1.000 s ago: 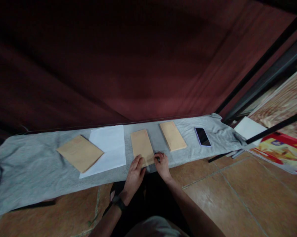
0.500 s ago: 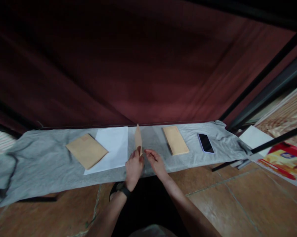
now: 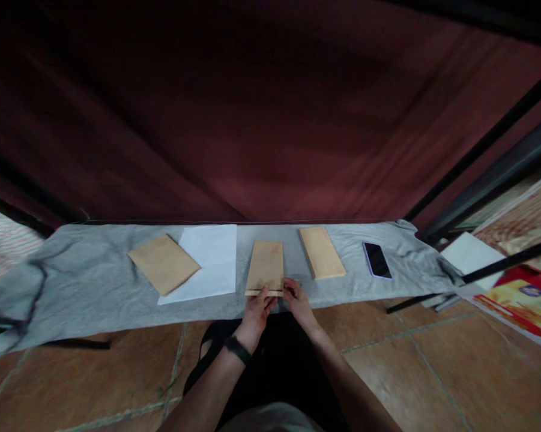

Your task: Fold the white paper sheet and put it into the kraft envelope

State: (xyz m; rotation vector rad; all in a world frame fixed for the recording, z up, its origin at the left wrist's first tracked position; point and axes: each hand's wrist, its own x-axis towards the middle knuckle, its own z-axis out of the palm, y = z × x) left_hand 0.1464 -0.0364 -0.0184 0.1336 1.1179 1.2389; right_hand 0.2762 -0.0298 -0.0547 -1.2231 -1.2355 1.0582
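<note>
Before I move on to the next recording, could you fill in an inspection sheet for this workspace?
Surface: grey cloth, wrinkled.
Things: middle envelope at the hands; left envelope partly over white paper; right envelope apart, looking thicker.
Clutter: phone, right of the envelopes.
Hands: left hand holds the middle envelope's near edge; right hand is at its near right corner, grip unclear.
Cables: nothing certain; a dark line at the cloth's left may be a fold.
Surroundings: red curtain behind, tiled floor below, red box at right.

Grey-draped bench (image 3: 85, 288) (wrinkled): envelopes (image 3: 322, 252), paper (image 3: 214, 255), phone (image 3: 378, 260)
</note>
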